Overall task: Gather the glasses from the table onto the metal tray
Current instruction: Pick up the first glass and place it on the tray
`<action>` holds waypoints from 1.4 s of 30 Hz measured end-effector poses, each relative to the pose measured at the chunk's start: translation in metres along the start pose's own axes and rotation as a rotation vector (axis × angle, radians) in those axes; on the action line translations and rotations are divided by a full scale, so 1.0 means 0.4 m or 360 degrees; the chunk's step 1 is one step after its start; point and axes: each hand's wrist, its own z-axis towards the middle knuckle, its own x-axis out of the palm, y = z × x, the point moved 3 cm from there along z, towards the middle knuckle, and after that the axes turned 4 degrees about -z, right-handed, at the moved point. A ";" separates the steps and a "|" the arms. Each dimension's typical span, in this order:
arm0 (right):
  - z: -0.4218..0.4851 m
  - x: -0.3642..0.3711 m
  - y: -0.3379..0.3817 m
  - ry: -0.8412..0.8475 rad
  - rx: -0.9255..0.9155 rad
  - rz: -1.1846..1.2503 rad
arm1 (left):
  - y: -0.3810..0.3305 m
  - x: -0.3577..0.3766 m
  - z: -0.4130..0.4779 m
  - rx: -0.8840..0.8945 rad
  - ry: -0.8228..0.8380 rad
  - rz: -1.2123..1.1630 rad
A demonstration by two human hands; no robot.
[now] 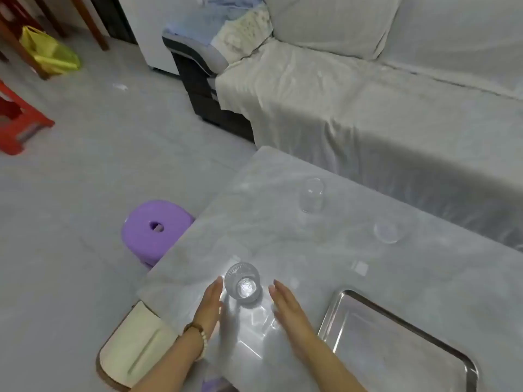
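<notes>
Flanking a ribbed glass (242, 284), left hand (208, 305) and right hand (288, 306), hands open, palms inward, fingers outstretched, gripping nothing

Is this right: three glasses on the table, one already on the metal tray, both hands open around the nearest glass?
Not quite. The head view shows the metal tray holding no glass; all three stand on the table. The left hand and right hand are open either side of the nearest glass.
</notes>
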 end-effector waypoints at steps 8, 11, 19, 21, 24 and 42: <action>0.191 0.055 -0.072 0.0242 -0.0477 -0.0049 | 0.075 0.065 0.117 0.0577 0.0197 -0.0111; 0.222 0.046 -0.079 0.0319 -0.0587 -0.0115 | 0.094 0.081 0.169 0.0666 0.0130 -0.0289; 0.231 0.027 -0.045 0.0527 -0.0758 -0.0304 | 0.137 0.085 0.263 0.0906 0.0050 -0.0556; 0.230 0.021 -0.045 0.0525 -0.0737 -0.0315 | 0.134 0.087 0.275 0.0935 0.0050 -0.0622; 0.217 0.019 -0.039 0.0512 -0.0687 -0.0363 | 0.130 0.092 0.277 0.0942 0.0047 -0.0663; -0.133 -0.138 -0.146 -0.0329 -0.0961 -0.0021 | 0.219 0.262 -0.061 0.0669 0.1038 -0.0327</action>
